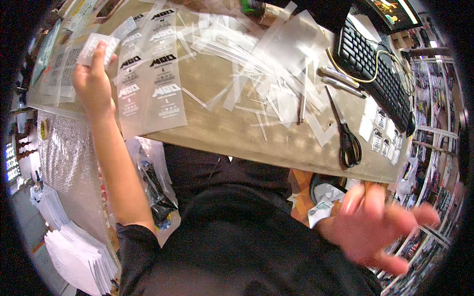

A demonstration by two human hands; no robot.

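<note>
My left hand (95, 81) is over the far left of the table, its fingers closed on a small whitish printed label (89, 48). Whether this is one piece or a thin stack, I cannot tell. Beside that hand lies a translucent sheet (153, 101) printed with black and white labels in rows. My right hand (370, 224) is off the table's front right edge, smeared by motion, with its fingers spread and nothing seen in them. Black-handled scissors (349, 143) lie on the table, the closest tool to it. Small cut labels (380, 128) rest right of the scissors.
Clear film offcuts and strips (266, 93) litter the middle of the table (222, 140). Pens (340, 81) and a black keyboard (373, 66) with a cable are at the right. A paper stack (79, 256) stands at lower left; shelving (434, 108) lines the right.
</note>
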